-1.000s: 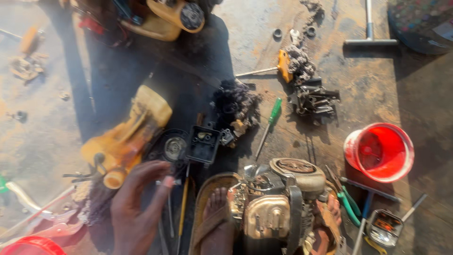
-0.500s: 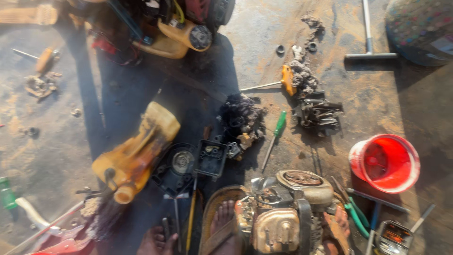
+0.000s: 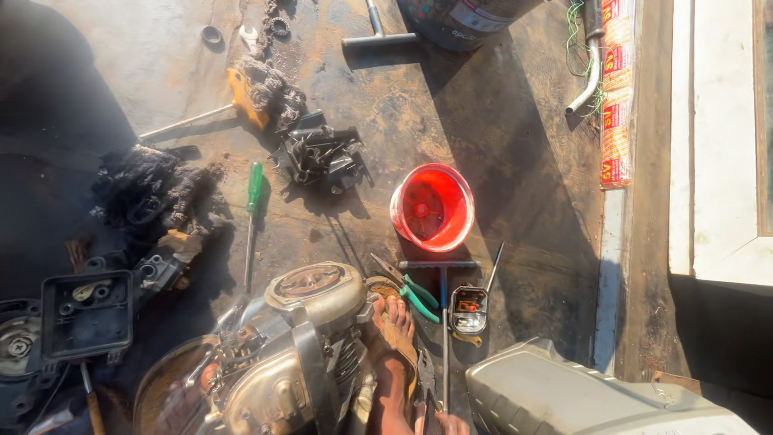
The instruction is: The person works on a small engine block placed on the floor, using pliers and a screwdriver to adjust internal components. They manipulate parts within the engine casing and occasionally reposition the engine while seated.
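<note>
A small engine (image 3: 298, 354), grimy grey metal with a rounded cap on top, sits on the dirty floor (image 3: 499, 145) at the lower middle, a bare foot (image 3: 390, 338) pressed against its right side. Only a sliver of the right hand (image 3: 451, 423) shows at the bottom edge (whether its fingers are apart or together cannot be told), just right of the engine by a T-handled wrench (image 3: 443, 322). The engine's long axis runs from lower left to upper right.

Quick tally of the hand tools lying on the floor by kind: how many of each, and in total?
Screwdrivers: 2 (green screwdriver, orange screwdriver)
T-wrenches: 2 (top T-wrench, lower T-wrench)
Pliers: 1 (pliers)
Total: 5
</note>
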